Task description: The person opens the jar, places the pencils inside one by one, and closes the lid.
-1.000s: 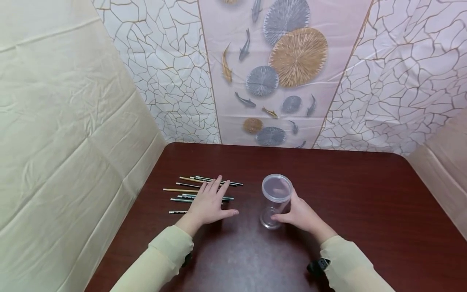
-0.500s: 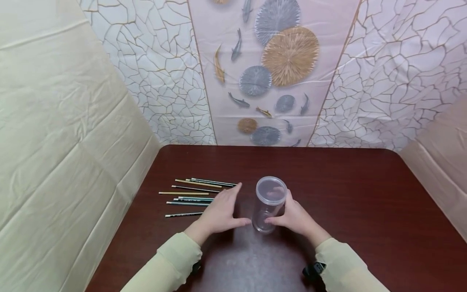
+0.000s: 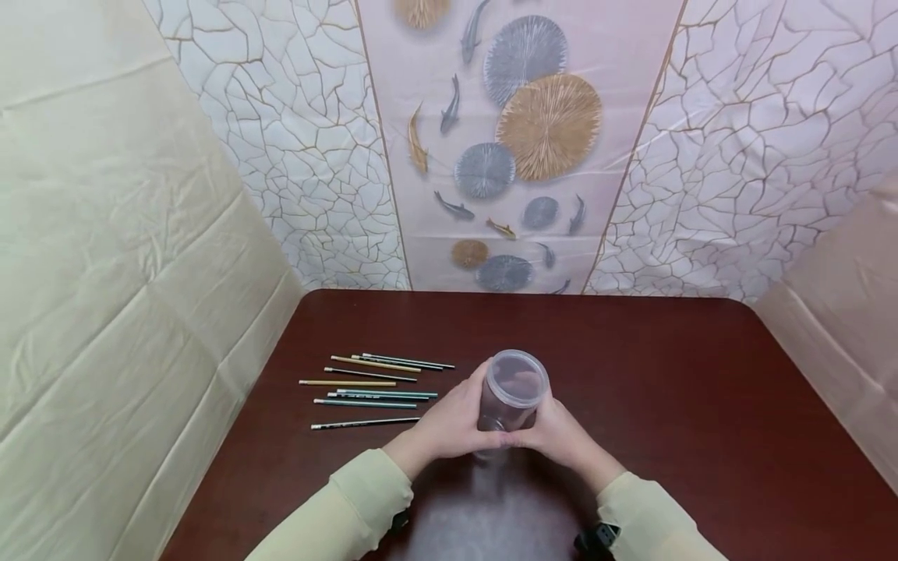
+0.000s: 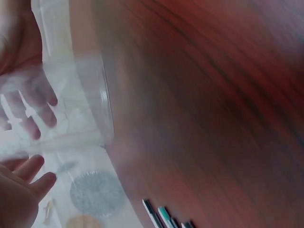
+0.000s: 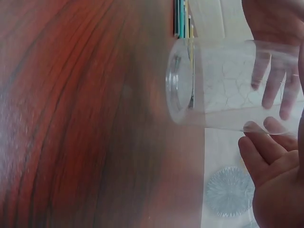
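Note:
A clear, round plastic jar (image 3: 500,419) with a translucent rimmed top (image 3: 517,379) stands between both hands in the head view. From the left, my left hand (image 3: 452,417) grips its side. My right hand (image 3: 563,438) holds the opposite side, and the two thumbs meet at the front. Through the jar's wall (image 5: 228,83), the right wrist view shows fingers of the far hand. In the left wrist view the jar's base (image 4: 105,102) is close over the table, and no contents show inside.
Several pencils (image 3: 375,404), green, black and yellow, lie roughly parallel on the dark red-brown table (image 3: 666,405), left of the jar. A cream cloth (image 3: 140,312) borders the table on the left. Behind it hangs a patterned backdrop (image 3: 484,167).
My left hand has moved right, away from over the pencils, and now grips the jar. My right hand has kept its hold, and the jar has shifted slightly left in view.

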The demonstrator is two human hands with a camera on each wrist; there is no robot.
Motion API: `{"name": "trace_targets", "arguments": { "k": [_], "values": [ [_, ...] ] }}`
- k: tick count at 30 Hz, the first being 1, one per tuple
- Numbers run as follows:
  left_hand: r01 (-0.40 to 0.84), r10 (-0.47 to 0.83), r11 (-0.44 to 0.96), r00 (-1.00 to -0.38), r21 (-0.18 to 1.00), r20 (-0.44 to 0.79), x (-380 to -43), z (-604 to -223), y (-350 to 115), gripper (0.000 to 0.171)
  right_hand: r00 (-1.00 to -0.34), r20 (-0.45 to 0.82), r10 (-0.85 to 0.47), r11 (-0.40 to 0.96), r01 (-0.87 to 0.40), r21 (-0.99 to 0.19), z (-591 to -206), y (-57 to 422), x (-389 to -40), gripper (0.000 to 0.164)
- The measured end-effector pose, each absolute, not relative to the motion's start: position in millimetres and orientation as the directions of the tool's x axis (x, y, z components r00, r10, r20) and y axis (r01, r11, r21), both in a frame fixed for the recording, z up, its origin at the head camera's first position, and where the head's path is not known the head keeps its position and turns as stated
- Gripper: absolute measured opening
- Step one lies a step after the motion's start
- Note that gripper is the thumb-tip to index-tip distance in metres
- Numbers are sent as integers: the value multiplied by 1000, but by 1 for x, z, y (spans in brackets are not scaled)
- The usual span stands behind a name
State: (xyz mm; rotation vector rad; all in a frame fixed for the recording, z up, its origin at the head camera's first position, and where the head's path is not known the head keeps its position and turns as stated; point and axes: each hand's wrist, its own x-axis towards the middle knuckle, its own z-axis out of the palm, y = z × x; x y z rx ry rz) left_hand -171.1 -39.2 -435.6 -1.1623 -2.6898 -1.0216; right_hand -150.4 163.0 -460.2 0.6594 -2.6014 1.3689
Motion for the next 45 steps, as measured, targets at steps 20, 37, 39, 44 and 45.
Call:
{"name": "trace_targets", "arguments": {
  "k": [20, 37, 39, 44, 45],
  "values": [
    [607, 539, 508, -777, 611, 324, -164, -433, -31, 95, -856, 323, -405, 382, -479, -791, -458, 172, -138, 100],
    [698, 621, 708, -687, 106, 379, -171, -432, -34, 96, -813, 449, -371, 249, -553, -795, -435, 194, -142, 94],
    [706, 642, 706, -672, 58, 370, -173, -432, -34, 96, -824, 428, -371, 287, -540, -791, -434, 194, -142, 94],
    [711, 666, 703, -649, -17, 368, -173, -430, -32, 96, -841, 395, -369, 366, -522, -770, -435, 194, -142, 88],
    [711, 668, 702, -643, -32, 376, -173, -429, -31, 96, -844, 390, -368, 378, -520, -766, -435, 194, -142, 86]
  ]
}}
